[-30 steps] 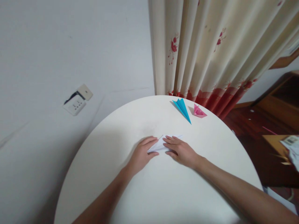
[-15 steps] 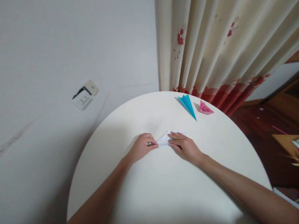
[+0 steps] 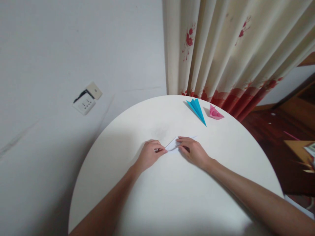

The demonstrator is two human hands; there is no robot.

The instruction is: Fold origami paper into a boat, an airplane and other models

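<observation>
A folded white paper (image 3: pixel 173 144) lies near the middle of the round white table (image 3: pixel 221 183). My left hand (image 3: pixel 149 154) pinches its left tip with curled fingers. My right hand (image 3: pixel 193 150) lies on the paper's right part, fingers bent and pressing down, and hides most of it. A blue folded paper plane (image 3: pixel 197 110) and a small pink folded paper boat (image 3: pixel 215 113) rest at the table's far edge, well beyond both hands.
A cream curtain with red flowers (image 3: pixel 221 49) hangs behind the table. A wall socket (image 3: pixel 85 101) sits on the white wall at left. Dark wooden floor and furniture (image 3: pixel 290 131) lie to the right of the table.
My left hand went from flat on the paper to pinching its left tip. My right hand's fingers curled in on the paper. The camera view shifted slightly.
</observation>
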